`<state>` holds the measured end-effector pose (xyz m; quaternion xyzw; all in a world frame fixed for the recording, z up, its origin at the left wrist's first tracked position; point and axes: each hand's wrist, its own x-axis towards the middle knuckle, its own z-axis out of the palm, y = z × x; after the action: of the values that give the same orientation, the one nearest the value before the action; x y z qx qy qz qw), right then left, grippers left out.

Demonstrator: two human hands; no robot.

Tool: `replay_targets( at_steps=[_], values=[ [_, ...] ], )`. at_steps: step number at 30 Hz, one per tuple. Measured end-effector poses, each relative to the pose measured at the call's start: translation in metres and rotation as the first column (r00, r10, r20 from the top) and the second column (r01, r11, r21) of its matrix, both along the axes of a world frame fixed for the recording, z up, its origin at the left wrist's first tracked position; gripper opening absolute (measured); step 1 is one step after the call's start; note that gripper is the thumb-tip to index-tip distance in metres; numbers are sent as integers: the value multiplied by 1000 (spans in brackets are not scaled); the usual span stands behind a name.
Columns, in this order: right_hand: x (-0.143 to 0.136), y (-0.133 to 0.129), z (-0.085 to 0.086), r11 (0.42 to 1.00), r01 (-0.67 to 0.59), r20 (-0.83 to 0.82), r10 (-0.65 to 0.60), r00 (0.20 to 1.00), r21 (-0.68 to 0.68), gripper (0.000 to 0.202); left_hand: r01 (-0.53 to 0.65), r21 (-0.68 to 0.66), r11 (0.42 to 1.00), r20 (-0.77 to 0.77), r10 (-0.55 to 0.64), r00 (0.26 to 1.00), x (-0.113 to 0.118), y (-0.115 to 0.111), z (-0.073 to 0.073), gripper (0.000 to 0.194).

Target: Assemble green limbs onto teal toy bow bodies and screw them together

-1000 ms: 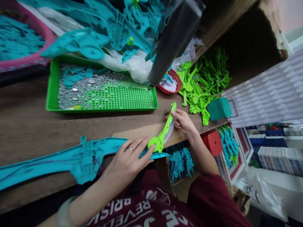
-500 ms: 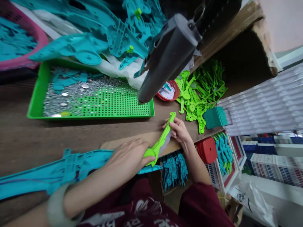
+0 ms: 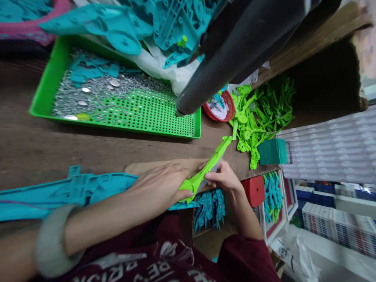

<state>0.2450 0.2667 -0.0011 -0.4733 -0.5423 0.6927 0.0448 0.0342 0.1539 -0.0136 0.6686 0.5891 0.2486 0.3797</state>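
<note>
A long lime-green plastic part (image 3: pixel 213 161) with a translucent greyish piece along its lower side slants up to the right between my hands. My left hand (image 3: pixel 161 182) lies over the part's lower end, its thumb pressed on the green plastic. Beneath that hand stretches a large turquoise plastic shell (image 3: pixel 96 187), reaching along the table's near edge to the left. My right hand (image 3: pixel 225 177) pinches the green part near its middle from the right, thumb on top. The undersides of my left fingers are hidden.
A green perforated tray (image 3: pixel 158 121) of screws stands behind. The dark cylindrical tool (image 3: pixel 217 70) hangs over its right end. Lime-green parts (image 3: pixel 246 125) pile beside a red basket (image 3: pixel 205 111) and teal stacked pieces (image 3: pixel 272 151). Below the edge hang turquoise parts (image 3: pixel 208 209) near a red stool (image 3: pixel 254 190).
The view has shifted, so the tray appears higher and the tool larger. My right hand has slid down the green part from near its upper end towards the middle. My left hand stays on the lower end.
</note>
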Motion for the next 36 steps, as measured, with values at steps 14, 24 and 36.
replay_targets(
  at_steps=[14,24,36],
  values=[
    [-6,-14,-2,987,153,-16,-152,988,53,46,-35,-175,984,-8,34,999,13,19,20,26],
    [-5,-17,-4,980,147,15,-150,989,131,47,-72,-149,986,-32,68,997,16,18,18,30],
    [-12,-7,-4,927,297,-96,-282,955,229,56,-91,-169,981,27,97,995,17,18,6,27]
  ],
)
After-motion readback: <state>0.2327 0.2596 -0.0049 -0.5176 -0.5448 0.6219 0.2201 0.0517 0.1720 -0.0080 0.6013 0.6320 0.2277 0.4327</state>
